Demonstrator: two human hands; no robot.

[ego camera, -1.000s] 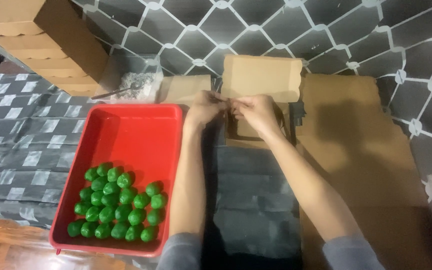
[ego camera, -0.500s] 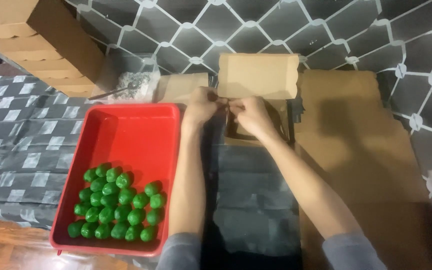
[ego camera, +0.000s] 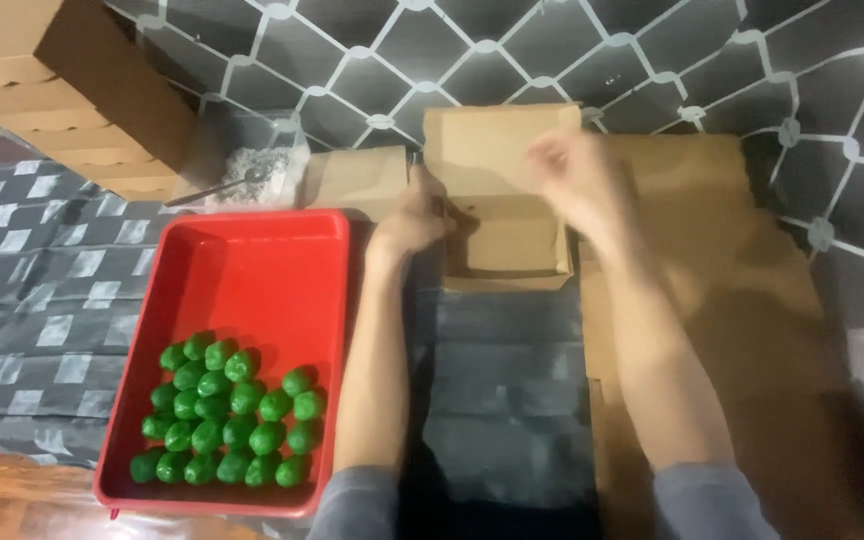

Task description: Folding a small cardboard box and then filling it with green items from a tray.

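A small open cardboard box [ego camera: 505,215] sits just right of the red tray [ego camera: 252,290]. My left hand [ego camera: 410,222] grips its left wall; my right hand [ego camera: 570,170], blurred, hovers over its raised lid, grip unclear. Green balls [ego camera: 232,410] fill the tray's near end.

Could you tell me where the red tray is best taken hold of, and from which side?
Probably by the raised rim of the red tray at its two long sides, coming from above: the lip stands proud, and the green balls crowd the near end, so support both sides.
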